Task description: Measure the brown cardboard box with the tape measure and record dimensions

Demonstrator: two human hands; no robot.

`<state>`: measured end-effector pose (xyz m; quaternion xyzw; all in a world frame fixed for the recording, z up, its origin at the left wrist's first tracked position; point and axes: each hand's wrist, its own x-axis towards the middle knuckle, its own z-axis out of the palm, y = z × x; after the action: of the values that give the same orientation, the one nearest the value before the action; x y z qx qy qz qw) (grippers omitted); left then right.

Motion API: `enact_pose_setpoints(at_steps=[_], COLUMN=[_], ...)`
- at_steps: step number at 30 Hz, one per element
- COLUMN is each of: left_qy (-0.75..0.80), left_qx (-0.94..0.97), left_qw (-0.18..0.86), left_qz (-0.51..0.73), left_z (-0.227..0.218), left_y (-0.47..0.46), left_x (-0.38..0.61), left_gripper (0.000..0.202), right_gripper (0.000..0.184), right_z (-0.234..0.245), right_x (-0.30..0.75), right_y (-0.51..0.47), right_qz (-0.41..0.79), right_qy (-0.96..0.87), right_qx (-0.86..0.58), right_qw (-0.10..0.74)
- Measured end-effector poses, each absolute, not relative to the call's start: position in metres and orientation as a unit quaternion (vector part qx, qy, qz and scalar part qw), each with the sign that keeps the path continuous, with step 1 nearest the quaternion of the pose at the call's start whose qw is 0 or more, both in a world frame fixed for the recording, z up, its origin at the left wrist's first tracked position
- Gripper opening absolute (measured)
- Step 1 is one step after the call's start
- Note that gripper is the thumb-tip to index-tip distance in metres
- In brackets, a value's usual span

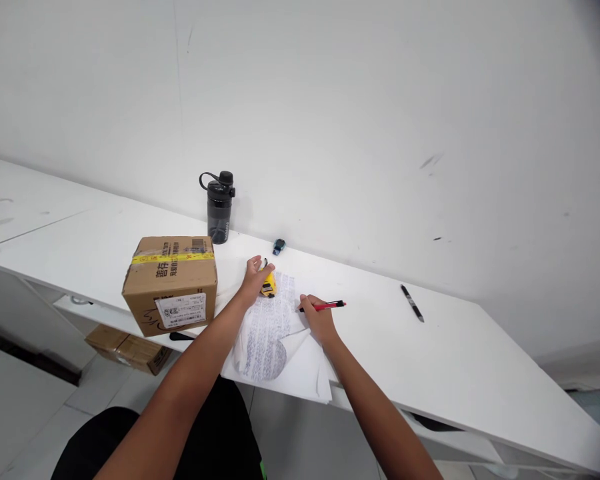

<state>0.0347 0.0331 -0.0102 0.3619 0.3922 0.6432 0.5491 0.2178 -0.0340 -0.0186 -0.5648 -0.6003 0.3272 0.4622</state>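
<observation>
Sheets of paper [265,333] covered in dense lines of marks lie on the white table, partly curled and hanging over its front edge. My left hand [253,280] is closed on a yellow tape measure [269,288] that rests on the upper part of the paper. A red pen [327,307] with a black end is gripped in my right hand [318,320], its tip down by the paper's right edge. The fingers partly cover both things.
A taped cardboard box [170,287] stands left of my left arm. Behind it is a dark water bottle [220,210]. A small dark object [279,247] lies near the wall, a black pen [412,303] to the right. Another box [127,348] sits below the table.
</observation>
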Motion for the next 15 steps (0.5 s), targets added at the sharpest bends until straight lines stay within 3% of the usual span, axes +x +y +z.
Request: enact_pose_setpoints(at_steps=[4, 15], left_qy=[0.364, 0.374], left_qx=[0.390, 0.370], left_qw=[0.600, 0.586], left_qz=[0.597, 0.616], left_z=[-0.0050, -0.0077], left_y=[0.0291, 0.0342], left_x=[0.0318, 0.0273], left_gripper=[0.074, 0.053], right_gripper=[0.040, 0.037], right_z=[-0.0176, -0.0180], right_x=[0.2174, 0.2165], right_y=[-0.0350, -0.0346], right_qz=[0.329, 0.334], right_qy=[-0.612, -0.621], right_qx=[-0.559, -0.561], right_qw=[0.453, 0.433])
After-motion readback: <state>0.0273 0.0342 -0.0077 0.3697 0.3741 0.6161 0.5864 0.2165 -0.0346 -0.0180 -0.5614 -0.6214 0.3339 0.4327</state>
